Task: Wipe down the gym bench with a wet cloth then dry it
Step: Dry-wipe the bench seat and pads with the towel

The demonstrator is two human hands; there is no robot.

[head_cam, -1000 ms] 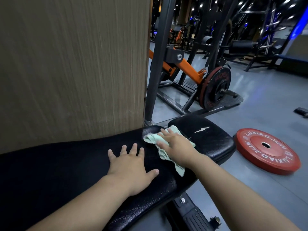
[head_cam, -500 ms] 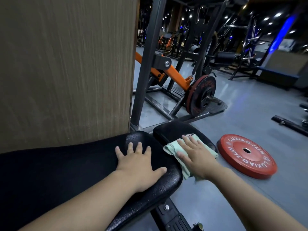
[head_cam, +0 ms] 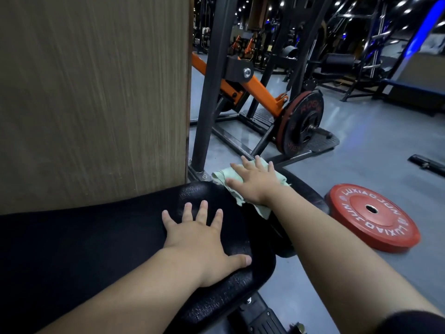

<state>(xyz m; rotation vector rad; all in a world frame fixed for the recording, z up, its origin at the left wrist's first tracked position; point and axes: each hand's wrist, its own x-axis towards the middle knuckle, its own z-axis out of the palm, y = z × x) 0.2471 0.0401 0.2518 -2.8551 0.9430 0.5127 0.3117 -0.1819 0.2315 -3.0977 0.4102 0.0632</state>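
The black padded gym bench (head_cam: 84, 239) runs across the lower left, with its smaller seat pad (head_cam: 305, 189) beyond it to the right. My left hand (head_cam: 199, 235) lies flat on the end of the long pad, fingers spread. My right hand (head_cam: 255, 180) presses a pale green cloth (head_cam: 222, 177) onto the far part of the seat pad with straight, spread fingers. Part of the cloth hangs down into the gap between the two pads.
A wood-grain panel (head_cam: 96, 92) stands right behind the bench on the left. A dark machine upright (head_cam: 212, 92) with an orange arm (head_cam: 262, 95) and a loaded plate (head_cam: 301, 121) stands beyond. A red weight plate (head_cam: 373, 216) lies on the grey floor to the right.
My right hand has slid the cloth away from me, from the near part of the seat pad to its far end. My left hand has stayed flat on the long pad.
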